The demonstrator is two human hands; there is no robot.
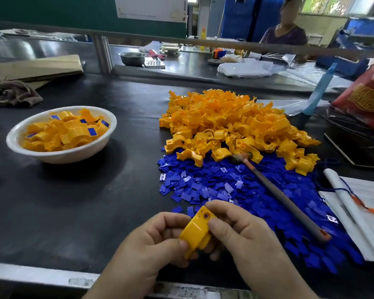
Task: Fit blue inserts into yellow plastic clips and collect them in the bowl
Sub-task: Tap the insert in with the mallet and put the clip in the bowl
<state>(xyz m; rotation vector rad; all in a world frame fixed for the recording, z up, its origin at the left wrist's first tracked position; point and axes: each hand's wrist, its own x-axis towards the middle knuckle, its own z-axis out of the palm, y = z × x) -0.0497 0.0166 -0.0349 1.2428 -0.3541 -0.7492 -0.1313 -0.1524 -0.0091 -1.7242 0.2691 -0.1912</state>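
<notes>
Black matting covers the bench [73,212], with a metal rail [138,36] and a second worktop [192,69] beyond its far edge. Near the front edge I see the left hand [151,244] and right hand [242,234] both gripping one yellow clip [198,230]. The white bowl [58,156] of fitted clips sits toward the left edge; loose yellow clips [235,119] and blue inserts [214,190] are heaped right of centre, a grey-handled hammer [279,192] lying across them.

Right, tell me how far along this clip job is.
Done: the white bowl holds a batch of fitted clips. In hand: the left hand and right hand grip one yellow clip, blue showing through its hole. Left: a big pile of bare clips and a spread of blue inserts, so most remains.
</notes>
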